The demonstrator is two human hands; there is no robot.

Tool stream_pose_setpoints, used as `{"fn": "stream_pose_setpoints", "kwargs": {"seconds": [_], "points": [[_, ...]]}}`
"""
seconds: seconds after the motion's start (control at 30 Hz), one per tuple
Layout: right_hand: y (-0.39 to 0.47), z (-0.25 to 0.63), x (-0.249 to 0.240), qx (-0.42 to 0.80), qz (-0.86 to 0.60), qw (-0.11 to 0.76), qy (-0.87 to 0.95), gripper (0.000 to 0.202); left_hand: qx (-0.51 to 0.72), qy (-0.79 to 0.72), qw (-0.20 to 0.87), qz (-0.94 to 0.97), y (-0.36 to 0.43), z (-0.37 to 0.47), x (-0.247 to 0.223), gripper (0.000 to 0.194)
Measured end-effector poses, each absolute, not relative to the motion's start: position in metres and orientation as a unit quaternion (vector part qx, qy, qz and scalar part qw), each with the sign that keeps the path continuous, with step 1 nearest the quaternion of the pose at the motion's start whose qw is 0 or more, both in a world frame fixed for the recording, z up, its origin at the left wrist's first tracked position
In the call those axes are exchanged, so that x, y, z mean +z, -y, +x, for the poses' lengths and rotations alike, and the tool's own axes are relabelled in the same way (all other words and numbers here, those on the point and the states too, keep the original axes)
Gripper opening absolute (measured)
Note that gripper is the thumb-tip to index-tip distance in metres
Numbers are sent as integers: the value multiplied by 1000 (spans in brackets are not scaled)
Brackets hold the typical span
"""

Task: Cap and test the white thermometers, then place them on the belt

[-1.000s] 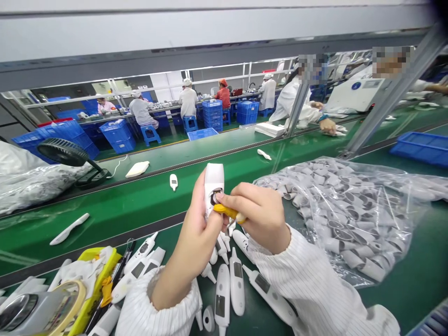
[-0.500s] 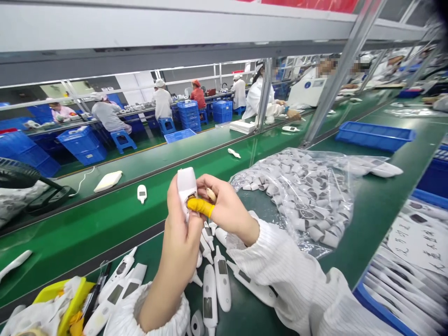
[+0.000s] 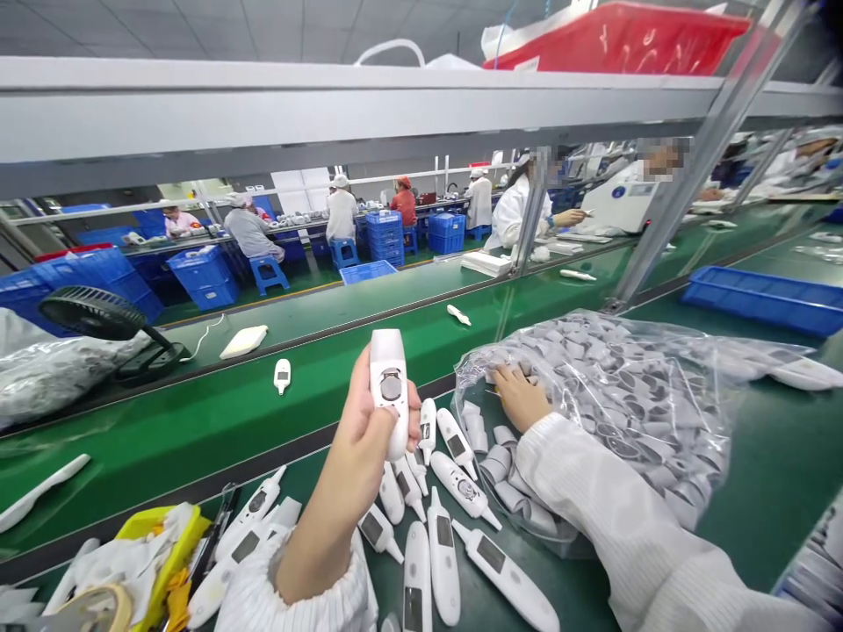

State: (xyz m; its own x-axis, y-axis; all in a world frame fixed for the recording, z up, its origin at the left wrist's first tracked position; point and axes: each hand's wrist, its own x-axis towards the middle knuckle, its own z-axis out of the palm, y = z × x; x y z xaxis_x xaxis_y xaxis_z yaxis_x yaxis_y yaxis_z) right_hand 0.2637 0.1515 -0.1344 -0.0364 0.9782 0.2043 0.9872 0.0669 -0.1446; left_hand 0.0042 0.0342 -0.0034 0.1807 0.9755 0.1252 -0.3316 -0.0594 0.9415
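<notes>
My left hand (image 3: 365,421) is closed around a white handheld thermometer (image 3: 388,360), held upright. Its round recess, with a silvery disc inside, faces me, and my thumb presses below it. Over to the right, my right hand (image 3: 523,399) reaches into the mouth of a clear plastic bag (image 3: 715,456) full of curved white-and-grey caps (image 3: 593,377). Its fingers stretch out over the caps, their tips partly hidden. Beneath my left hand lie several white thermometers with pointed tips, including a thermometer (image 3: 444,557) with a grey display.
A yellow tray (image 3: 188,553) with white scraps stands at lower left, near a roll of tape (image 3: 98,606). A green conveyor belt (image 3: 198,430) runs across ahead. A black fan (image 3: 92,312), a blue tray (image 3: 764,298) and a metal post (image 3: 691,167) stand farther off. Co-workers sit beyond.
My right hand has left the thermometer and moved right into the bag of caps. My left hand still holds the thermometer, its recess now uncovered. The view has tilted up.
</notes>
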Motion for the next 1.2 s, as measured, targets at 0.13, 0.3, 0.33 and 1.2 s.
{"fn": "stream_pose_setpoints", "kwargs": {"seconds": [0.13, 0.3, 0.33, 1.2], "points": [[-158, 268, -149, -63, -692, 85, 714, 48, 548, -340, 587, 489, -36, 6, -6, 75], [-164, 274, -157, -111, -686, 68, 716, 42, 517, -444, 451, 576, -38, 8, -13, 64], [-165, 276, -159, -119, -681, 67, 719, 42, 509, -477, 389, 602, -38, 9, -15, 62], [-180, 255, -103, -97, -635, 161, 749, 38, 175, -886, 22, 429, -193, -211, -104, 40]]}}
